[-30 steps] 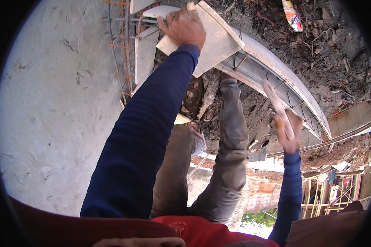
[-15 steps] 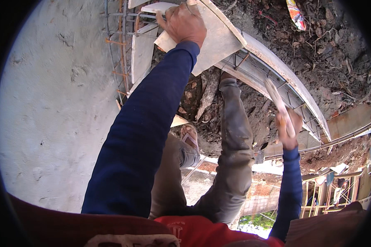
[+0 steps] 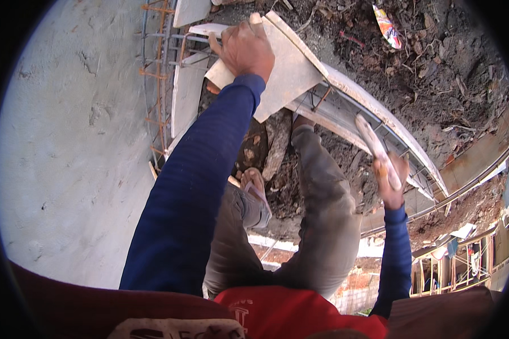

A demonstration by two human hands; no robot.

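Observation:
My left hand grips the upper part of a pale, flat, angular board, its thumb out to the left. This board lies across the top of a long formwork channel, whose pale side boards run down to the right with steel bars between them. My right hand is closed around a pale, rounded wooden-looking bar, which slants up and left over the channel's inner side. Whether the bar is the handle of a tool, I cannot tell.
A rough grey plastered wall rises on the left, with a rebar cage alongside. Dark soil with roots and a colourful wrapper lies beyond the channel. My sandalled foot stands on soil below, beside a rough chunk.
The whole view has shifted slightly, carrying the board and channel a little left and down. Both hands keep their holds, and the bar is still over the channel.

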